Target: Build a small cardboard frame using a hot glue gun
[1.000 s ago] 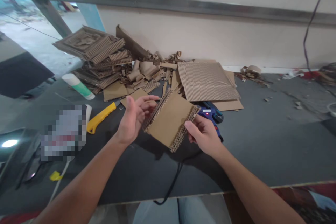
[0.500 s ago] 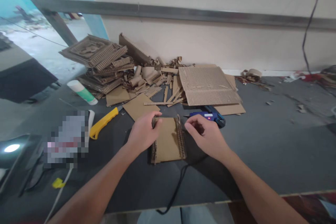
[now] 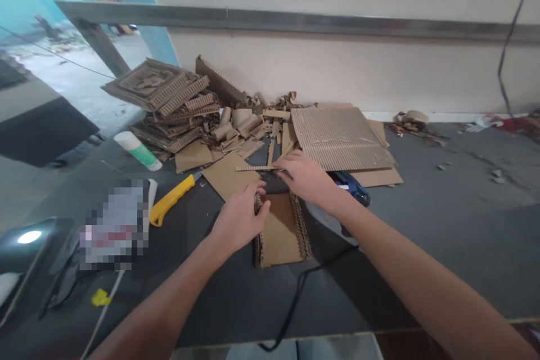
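A small cardboard panel [image 3: 282,232] with corrugated strips glued along its left and right edges lies flat on the dark table. My left hand [image 3: 238,218] rests on its left edge, fingers curled over the strip. My right hand [image 3: 304,176] reaches forward past the panel and pinches the right end of a thin corrugated cardboard strip [image 3: 254,168] that lies on a flat brown cardboard piece [image 3: 225,177].
A blue glue gun [image 3: 353,189] lies just right of my right wrist, its black cord [image 3: 291,309] running toward me. A yellow utility knife [image 3: 171,199] and a white-green glue bottle [image 3: 137,150] lie at the left. Stacked cardboard pieces [image 3: 162,98], scraps and a corrugated sheet [image 3: 340,138] sit by the wall.
The panel was lowered from the air onto the table. My right hand then left its right edge and reached forward to the thin strip. My left hand stayed on the left edge.
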Tool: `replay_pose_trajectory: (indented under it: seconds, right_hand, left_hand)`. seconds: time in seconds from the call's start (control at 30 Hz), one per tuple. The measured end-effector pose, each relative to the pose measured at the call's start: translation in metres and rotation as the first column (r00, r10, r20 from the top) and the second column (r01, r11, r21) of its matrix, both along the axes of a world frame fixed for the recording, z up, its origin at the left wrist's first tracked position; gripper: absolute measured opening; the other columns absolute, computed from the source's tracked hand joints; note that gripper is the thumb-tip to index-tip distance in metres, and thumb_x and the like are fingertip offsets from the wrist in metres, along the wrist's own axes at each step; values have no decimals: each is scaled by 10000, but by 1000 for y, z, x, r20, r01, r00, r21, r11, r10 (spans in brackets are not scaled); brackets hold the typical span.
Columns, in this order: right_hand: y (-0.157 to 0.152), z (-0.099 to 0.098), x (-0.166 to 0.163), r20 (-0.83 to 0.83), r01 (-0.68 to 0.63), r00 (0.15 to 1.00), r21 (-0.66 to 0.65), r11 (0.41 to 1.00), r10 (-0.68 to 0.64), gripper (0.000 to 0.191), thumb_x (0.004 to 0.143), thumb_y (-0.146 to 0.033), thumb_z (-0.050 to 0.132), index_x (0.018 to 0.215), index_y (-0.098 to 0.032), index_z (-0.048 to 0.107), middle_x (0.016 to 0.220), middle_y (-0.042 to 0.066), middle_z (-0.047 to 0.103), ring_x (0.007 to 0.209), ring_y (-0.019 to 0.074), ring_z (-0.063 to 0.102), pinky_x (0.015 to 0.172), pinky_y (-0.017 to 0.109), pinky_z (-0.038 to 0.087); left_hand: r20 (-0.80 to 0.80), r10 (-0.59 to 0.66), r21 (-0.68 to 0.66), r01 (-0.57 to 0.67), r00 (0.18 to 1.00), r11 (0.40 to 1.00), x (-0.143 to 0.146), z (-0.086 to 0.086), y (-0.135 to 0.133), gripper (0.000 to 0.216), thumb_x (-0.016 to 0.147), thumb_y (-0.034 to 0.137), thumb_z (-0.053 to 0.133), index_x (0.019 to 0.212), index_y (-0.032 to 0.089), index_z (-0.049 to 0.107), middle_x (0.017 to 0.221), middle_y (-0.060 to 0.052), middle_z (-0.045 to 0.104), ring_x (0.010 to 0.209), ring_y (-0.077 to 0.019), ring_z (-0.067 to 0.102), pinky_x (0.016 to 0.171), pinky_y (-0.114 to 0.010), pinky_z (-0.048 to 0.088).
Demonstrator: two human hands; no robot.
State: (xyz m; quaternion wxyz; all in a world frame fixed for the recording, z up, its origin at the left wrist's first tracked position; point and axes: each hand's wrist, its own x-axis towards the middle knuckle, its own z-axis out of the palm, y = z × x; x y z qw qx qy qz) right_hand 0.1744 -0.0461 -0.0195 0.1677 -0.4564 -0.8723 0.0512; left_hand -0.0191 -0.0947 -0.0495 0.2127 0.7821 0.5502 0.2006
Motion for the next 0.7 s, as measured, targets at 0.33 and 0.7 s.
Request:
replay_pose_trajectory:
  seconds: [0.33, 0.7]
  right_hand:
    - [25, -13, -33, 219, -29, 976, 48, 998, 18, 164, 923, -97, 524, 997, -108, 670, 1003, 137, 679, 1026, 255, 558, 882, 359, 407]
    - [0, 8, 35, -224, -198, 964, -230, 953, 146, 126, 838, -194, 617, 788, -226, 727, 718, 33, 684, 632, 161, 590, 618, 290, 411]
  left_hand:
    - [33, 1, -26, 0, 999, 1000, 1, 2, 2, 376, 883, 308, 564, 1229, 175, 504, 1071, -87, 689, 767, -211, 674, 717, -349, 502]
    - [-20, 103, -160, -105, 995, 982, -9, 3, 7, 598, 766, 605, 666, 1153, 165, 547, 917, -69, 634, 786, -235, 637, 619, -305, 451]
